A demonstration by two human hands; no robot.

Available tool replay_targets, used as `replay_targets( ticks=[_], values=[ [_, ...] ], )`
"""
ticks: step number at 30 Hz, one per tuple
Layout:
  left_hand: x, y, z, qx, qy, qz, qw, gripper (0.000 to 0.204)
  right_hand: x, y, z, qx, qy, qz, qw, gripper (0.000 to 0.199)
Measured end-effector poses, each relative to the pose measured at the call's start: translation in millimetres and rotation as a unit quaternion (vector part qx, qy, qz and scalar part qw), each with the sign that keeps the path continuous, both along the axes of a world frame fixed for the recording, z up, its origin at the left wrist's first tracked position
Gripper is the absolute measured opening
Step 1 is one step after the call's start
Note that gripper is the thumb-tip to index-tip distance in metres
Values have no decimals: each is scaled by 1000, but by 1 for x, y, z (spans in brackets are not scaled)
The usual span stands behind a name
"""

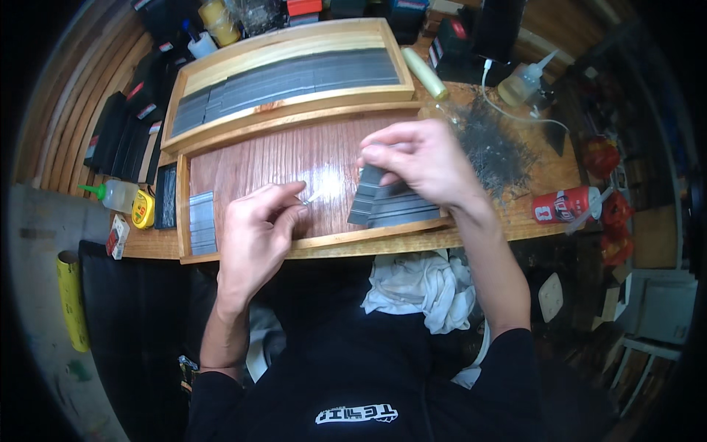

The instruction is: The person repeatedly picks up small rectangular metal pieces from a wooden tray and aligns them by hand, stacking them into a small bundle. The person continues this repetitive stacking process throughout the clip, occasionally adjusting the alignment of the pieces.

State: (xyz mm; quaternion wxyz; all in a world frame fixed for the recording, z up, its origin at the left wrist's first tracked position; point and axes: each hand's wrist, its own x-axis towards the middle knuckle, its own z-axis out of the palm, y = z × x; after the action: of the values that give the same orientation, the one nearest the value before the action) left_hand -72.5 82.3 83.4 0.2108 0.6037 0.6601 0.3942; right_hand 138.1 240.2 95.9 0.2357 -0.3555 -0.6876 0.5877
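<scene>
My right hand (423, 158) is closed around the upper end of a dark grey flat strip (362, 206), holding it tilted at the right part of a shallow wooden tray (243, 158). Beside and partly behind that strip, similar dark grey strips (405, 210) lie side by side in the tray's near right corner. My left hand (254, 232) hovers over the tray's near side, thumb and fingertips drawn together. A small pale glint (313, 197) shows by its fingertips; I cannot make out what they hold. Lighter grey strips (202, 221) line the tray's left end.
Behind stands a second wooden tray (276, 107) with rows of grey strips. Right of the trays lie a heap of thin dark shavings (492, 147), a white cable (515, 118), a squeeze bottle (521, 82) and a red can (565, 205). A yellow bottle (143, 209) stands left.
</scene>
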Motion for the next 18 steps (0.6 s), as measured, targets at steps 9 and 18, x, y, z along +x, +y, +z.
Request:
replay_targets(
  ticks=[9, 18],
  values=[
    [69, -78, -46, -115, -518, 40, 847, 23, 44, -117, -34, -189, 29, -47, 980, 28],
    [84, -88, -71, -199, -413, -21, 888, 25, 50, -137, -73, -237, 13, -75, 968, 29]
  ],
)
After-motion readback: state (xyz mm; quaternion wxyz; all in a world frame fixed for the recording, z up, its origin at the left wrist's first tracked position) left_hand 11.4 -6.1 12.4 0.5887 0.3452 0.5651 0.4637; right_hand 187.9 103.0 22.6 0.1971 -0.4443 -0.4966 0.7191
